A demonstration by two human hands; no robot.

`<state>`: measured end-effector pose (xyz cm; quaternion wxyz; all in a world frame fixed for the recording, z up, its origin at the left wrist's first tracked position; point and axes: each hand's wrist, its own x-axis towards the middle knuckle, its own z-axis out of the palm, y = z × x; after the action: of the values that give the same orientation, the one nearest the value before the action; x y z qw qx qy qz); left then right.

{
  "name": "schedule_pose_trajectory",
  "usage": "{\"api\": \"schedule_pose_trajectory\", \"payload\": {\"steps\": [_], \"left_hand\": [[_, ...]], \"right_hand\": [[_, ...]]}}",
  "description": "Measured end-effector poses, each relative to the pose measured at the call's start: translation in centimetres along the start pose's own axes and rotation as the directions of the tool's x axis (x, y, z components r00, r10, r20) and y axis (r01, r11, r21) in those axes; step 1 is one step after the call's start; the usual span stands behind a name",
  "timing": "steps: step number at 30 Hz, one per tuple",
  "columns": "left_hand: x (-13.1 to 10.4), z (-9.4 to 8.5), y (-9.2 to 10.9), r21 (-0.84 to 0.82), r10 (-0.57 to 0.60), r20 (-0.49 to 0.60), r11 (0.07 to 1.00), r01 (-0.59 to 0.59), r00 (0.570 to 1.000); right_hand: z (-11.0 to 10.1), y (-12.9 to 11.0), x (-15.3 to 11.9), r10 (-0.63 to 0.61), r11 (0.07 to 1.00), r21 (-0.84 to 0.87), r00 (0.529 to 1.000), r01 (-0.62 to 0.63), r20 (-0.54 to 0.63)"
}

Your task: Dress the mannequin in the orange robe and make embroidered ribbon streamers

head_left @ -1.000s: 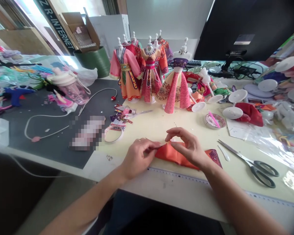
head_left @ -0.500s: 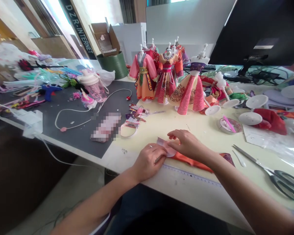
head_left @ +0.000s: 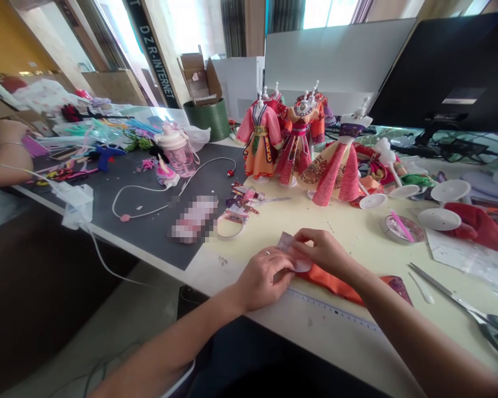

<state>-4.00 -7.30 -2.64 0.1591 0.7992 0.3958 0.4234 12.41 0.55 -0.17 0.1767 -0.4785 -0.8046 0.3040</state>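
Note:
An orange strip of cloth (head_left: 336,286) with a dark patterned end (head_left: 399,288) lies on the table in front of me. At its left end is a pale, sheer piece of material (head_left: 302,265), partly covered by my fingers. My left hand (head_left: 265,277), a ring on one finger, is closed on the left side of the sheer piece. From above, my right hand (head_left: 324,250) pinches the same piece with thumb and fingertips close together. A ruler (head_left: 336,312) lies along the near side of the cloth.
Scissors (head_left: 452,293) and a white, slim tool (head_left: 423,288) lie at right. Behind stand dressed doll forms (head_left: 259,141). A phone (head_left: 195,219), ribbon scraps (head_left: 244,196) and a round dish (head_left: 402,228) surround the work. At far left is another person's arm (head_left: 8,157).
The view has shifted, so the scene sits lower and farther right. My right fingers have come down and closed on the sheer piece. More of another person's arm shows at left.

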Motion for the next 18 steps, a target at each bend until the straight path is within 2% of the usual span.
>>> {"api": "schedule_pose_trajectory", "payload": {"steps": [2, 4, 7, 10, 14, 18], "left_hand": [[0.3, -0.2, 0.2, -0.053, -0.035, 0.018, 0.998, 0.036, 0.999], [0.6, -0.4, 0.4, -0.110, -0.137, 0.051, 0.984, 0.141, 0.989], [1.4, -0.7, 0.6, -0.216, -0.326, 0.123, 0.913, 0.346, 0.937], [2.5, -0.8, 0.4, -0.294, -0.438, 0.178, 0.831, 0.473, 0.881], [4.1, -0.7, -0.1, -0.319, -0.466, 0.233, 0.793, 0.520, 0.853], [5.5, -0.1, -0.5, -0.250, -0.431, 0.250, 0.836, 0.488, 0.867]], "right_hand": [[-0.1, -0.1, -0.2, 0.006, 0.996, 0.094, 1.000, -0.004, -0.028], [-0.2, -0.2, -0.5, 0.010, 0.988, 0.155, 0.998, -0.001, -0.057], [-0.2, -0.2, -0.8, 0.020, 0.973, 0.230, 0.996, 0.001, -0.088], [-0.2, -0.1, -1.0, 0.045, 0.965, 0.261, 0.988, -0.005, -0.147], [-0.4, -0.1, -1.1, 0.083, 0.962, 0.273, 0.969, -0.017, -0.233], [-1.0, 0.1, -1.2, 0.133, 0.942, 0.332, 0.957, -0.041, -0.258]]}}
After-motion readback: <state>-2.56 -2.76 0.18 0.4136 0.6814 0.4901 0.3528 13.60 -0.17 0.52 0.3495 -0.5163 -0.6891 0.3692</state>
